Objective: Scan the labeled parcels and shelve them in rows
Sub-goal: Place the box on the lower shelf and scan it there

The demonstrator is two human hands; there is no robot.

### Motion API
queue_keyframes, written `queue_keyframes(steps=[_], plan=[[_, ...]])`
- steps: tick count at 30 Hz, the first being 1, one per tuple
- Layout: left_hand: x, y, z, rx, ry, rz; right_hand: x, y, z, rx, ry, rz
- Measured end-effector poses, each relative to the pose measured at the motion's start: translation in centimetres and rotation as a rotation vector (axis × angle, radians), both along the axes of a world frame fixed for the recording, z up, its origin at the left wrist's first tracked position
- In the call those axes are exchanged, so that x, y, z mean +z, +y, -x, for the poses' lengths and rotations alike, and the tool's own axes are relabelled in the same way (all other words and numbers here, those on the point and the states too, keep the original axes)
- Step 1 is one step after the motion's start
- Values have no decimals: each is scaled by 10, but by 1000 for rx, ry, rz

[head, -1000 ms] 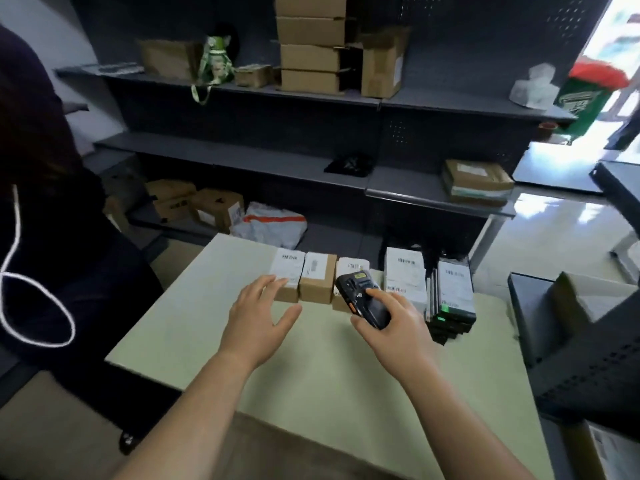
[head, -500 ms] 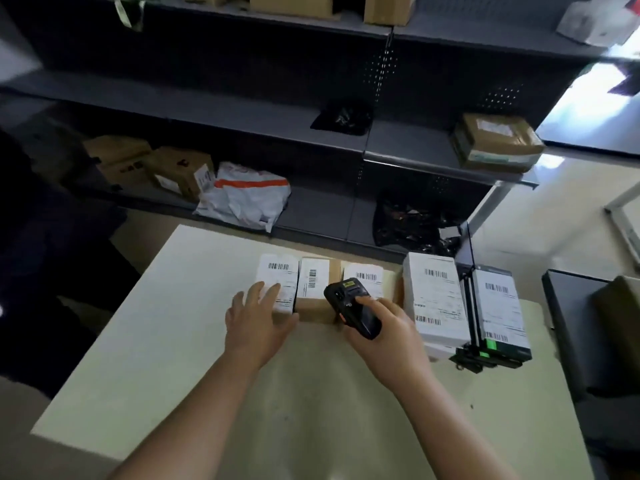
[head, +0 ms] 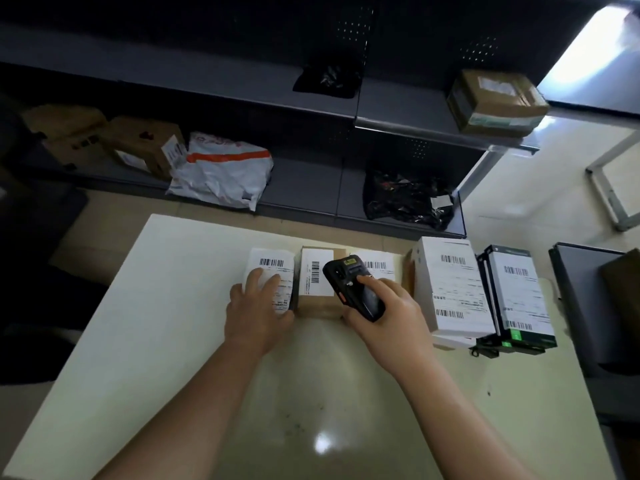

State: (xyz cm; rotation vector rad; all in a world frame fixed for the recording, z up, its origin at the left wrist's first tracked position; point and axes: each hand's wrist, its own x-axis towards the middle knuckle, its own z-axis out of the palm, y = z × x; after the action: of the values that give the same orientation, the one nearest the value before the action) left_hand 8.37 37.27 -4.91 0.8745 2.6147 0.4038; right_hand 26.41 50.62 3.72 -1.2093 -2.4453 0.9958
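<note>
Gripping the scanner, your right hand is holding it over the middle parcel. Your left hand is pressing, fingers flat, on the end parcel just left of it. Scanning is underway, and the next move probably needs the scanner aligned with the barcode.

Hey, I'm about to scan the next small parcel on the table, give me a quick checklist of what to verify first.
1. Scanner held firmly: ok. The right hand is curled round the scanner, thumb on its face.
2. Parcel steadied: ok. The left hand rests its fingers on the leftmost parcel.
3. Its barcode uncovered: ok. It shows beyond the fingertips.
4. Middle parcel label side up: ok.
5. Third parcel fully in view: not ok. The scanner hides part of it.
6. Scanner screen ready: cannot tell, too dark to read.
</note>
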Motion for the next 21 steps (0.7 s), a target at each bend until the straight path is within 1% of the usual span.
queue_keyframes(steps=[4, 7, 9, 11, 15, 21], plan=[[22, -7, -5, 34, 99, -101, 14, -4, -2, 5, 19, -9], [59, -2, -12, 29, 213, -244, 40, -3, -9, 11, 66, -14], [92, 6, -18, 24, 278, -305, 64, 2, -16, 22, 120, -32], [128, 15, -27, 35, 319, -338, 91, 6, -25, 38, 162, -75], [198, 30, -46, 14, 406, -463, 146, 14, -49, 52, 241, -191], [278, 41, -62, -61, 559, -625, 216, 14, -75, 13, 361, -333]])
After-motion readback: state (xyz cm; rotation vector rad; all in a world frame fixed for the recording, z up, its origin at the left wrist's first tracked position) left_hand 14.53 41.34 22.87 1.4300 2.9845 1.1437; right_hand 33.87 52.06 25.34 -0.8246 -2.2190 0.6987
